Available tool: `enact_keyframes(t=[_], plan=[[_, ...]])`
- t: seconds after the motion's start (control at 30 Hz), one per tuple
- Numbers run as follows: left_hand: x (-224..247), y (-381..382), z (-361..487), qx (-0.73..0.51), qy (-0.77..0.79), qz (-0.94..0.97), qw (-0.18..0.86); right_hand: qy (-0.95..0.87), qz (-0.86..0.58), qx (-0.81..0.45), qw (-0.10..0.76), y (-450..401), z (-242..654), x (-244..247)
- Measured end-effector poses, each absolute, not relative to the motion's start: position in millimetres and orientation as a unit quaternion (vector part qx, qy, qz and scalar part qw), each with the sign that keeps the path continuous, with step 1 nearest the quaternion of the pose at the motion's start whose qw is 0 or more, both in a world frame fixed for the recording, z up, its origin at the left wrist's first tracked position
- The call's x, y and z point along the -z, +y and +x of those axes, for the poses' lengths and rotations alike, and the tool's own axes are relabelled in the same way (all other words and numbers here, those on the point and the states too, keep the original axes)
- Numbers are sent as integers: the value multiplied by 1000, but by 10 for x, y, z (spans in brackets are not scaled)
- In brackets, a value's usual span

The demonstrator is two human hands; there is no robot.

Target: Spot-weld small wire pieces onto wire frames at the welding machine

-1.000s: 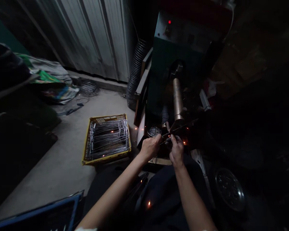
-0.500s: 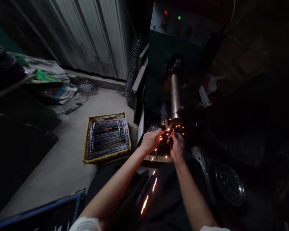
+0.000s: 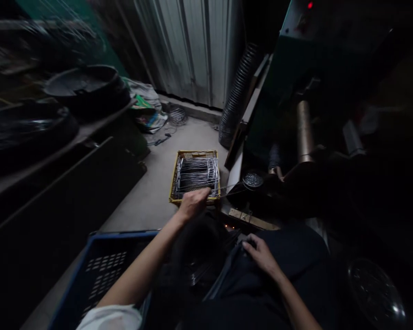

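Over the near right corner of one yellow crate [image 3: 173, 183], my left hand [image 3: 194, 202] is closed on one wire piece [image 3: 231, 185], its far end sticking out right, toward one small bowl [image 3: 253, 187] of metal bits. Wire frames [image 3: 196, 178] in crate: many, overlapping, can't count. My right hand [image 3: 259, 253], one, over dark trousers [image 3: 289, 256], fingers curled; can't tell if they grip anything. Also: one blue crate [image 3: 101, 237] lower left, two round basins on the left shelf, one ribbed hose [image 3: 237, 96], one brass-coloured cylinder [image 3: 304, 133], one red light [image 3: 310, 5], one round dish [image 3: 399, 313] lower right, contents too dark to count.
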State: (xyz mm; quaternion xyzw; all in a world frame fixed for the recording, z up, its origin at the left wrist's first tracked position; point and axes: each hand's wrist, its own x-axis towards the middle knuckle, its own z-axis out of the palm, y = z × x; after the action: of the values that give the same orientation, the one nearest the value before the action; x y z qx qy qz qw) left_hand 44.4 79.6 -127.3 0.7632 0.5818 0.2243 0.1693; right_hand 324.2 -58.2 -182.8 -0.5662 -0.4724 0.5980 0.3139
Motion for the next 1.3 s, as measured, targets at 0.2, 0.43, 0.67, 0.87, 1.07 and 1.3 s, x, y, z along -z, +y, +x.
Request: enact_keyframes(t=[0.2,0.43,0.67,0.87,1.07,1.3], plan=[[1685,937,-692,-379,770,489,156,-544,-574,-562,244,-667,3265,1899],[2466,1458,-801,-444,799,272,301,-562,-620,-510,198,-805,3341,1933],[2626,1251,-884,-374,774,289,422,-568,-637,-486,187,-837,3417,1932],[2082,108,-685,-244,673,478,509,-539,-649,-478,244,-678,3529,1827],[1543,-759,-123,-46,525,791,312,-516,-661,-460,292,-548,3851,1643],[1689,-594,-167,-68,531,806,252,-475,-678,-386,407,-717,4325,1387]])
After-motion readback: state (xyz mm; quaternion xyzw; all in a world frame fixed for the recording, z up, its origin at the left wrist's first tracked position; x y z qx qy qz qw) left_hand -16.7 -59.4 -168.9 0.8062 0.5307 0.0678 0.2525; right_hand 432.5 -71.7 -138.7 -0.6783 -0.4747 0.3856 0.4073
